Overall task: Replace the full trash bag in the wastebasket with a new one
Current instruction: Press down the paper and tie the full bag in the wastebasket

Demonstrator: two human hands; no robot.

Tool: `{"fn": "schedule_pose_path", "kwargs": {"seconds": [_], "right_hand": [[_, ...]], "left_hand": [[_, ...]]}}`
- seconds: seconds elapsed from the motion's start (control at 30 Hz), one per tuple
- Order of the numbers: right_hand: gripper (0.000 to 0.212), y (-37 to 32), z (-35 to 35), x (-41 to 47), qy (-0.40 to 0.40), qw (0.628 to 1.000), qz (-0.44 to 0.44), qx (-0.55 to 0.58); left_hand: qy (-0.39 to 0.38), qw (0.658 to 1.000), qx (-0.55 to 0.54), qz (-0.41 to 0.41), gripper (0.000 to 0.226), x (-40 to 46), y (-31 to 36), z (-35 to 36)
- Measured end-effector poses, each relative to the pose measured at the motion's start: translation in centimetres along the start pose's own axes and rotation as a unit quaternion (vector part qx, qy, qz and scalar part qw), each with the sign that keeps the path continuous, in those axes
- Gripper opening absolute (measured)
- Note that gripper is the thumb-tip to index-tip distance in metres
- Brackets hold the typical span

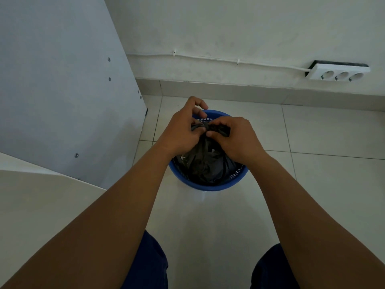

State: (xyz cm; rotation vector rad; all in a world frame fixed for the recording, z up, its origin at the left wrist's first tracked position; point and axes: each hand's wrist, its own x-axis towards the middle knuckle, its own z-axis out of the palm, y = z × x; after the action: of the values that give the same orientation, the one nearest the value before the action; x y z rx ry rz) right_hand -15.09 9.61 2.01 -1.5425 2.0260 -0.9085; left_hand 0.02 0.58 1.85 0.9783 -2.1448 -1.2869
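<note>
A blue plastic wastebasket (206, 186) with a perforated wall stands on the tiled floor in the middle of the head view. A dark grey trash bag (205, 161) fills it, its top gathered into a twisted neck above the rim. My left hand (183, 130) pinches the left side of that neck, index finger raised. My right hand (235, 138) grips the right side of the neck, thumb pressed against the bag. The two hands touch each other over the basket. The bag's contents are hidden.
A white cabinet panel (62, 90) stands at the left, close to the basket. A white counter surface (31, 201) lies at lower left. A three-socket power strip (338, 73) hangs on the wall at right, with its cable running along the wall. My knees show at the bottom.
</note>
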Motion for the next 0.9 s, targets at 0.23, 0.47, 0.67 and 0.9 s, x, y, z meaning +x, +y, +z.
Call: {"fn": "schedule_pose_path", "kwargs": {"seconds": [0.23,0.47,0.67,0.9], "right_hand": [[0.011,0.5,-0.2,0.4,0.047,0.998,0.046,0.021],[0.017,0.4,0.5,0.5,0.055,0.998,0.027,0.001],[0.02,0.4,0.6,0.2,-0.043,0.998,-0.013,-0.041],[0.027,-0.7,-0.7,-0.1,-0.086,0.994,0.037,0.047]], "left_hand": [[0.028,0.992,0.077,-0.099,0.077,-0.7,-0.6,-2.9],[-0.078,0.974,0.172,-0.127,0.038,-0.5,-0.2,-4.0],[0.039,0.997,0.038,-0.062,0.01,-0.6,-0.6,-1.3],[0.082,0.974,-0.133,-0.164,0.011,-0.6,0.7,3.2]]}}
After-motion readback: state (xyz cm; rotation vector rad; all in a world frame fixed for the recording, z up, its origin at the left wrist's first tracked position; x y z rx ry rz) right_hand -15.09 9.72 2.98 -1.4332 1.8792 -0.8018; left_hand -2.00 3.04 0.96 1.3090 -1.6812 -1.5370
